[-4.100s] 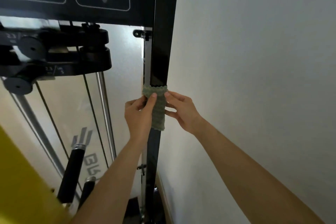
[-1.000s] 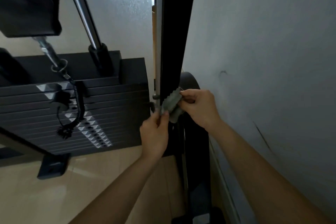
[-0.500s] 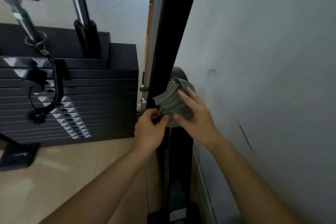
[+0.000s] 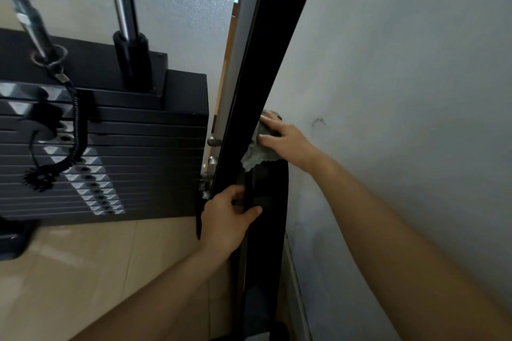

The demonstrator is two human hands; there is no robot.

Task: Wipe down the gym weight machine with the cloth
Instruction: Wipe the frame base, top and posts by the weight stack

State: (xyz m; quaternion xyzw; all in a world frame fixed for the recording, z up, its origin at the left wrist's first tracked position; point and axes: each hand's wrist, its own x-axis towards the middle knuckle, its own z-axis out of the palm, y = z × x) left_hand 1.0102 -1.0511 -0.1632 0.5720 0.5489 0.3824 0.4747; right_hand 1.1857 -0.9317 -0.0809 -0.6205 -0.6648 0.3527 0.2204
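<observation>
The weight machine's black upright post (image 4: 266, 69) runs diagonally through the middle of the view, close to the wall. A grey-green cloth (image 4: 256, 153) lies bunched against the dark rounded part behind the post's lower end. My right hand (image 4: 288, 141) presses on the cloth with fingers spread flat. My left hand (image 4: 225, 216) is lower down, its thumb and fingers curled round the edge of the post near the floor. Part of the cloth is hidden under my right hand.
The black weight stack (image 4: 105, 152) with its selector pin and coiled cord (image 4: 72, 133) stands at the left. A chrome guide rod (image 4: 122, 0) rises from it. The grey wall (image 4: 401, 77) is tight against the post on the right. Beige floor tiles (image 4: 83, 271) lie below.
My left hand has let go of the cloth and dropped lower onto the post. My right hand now presses the cloth alone, slightly further behind the post.
</observation>
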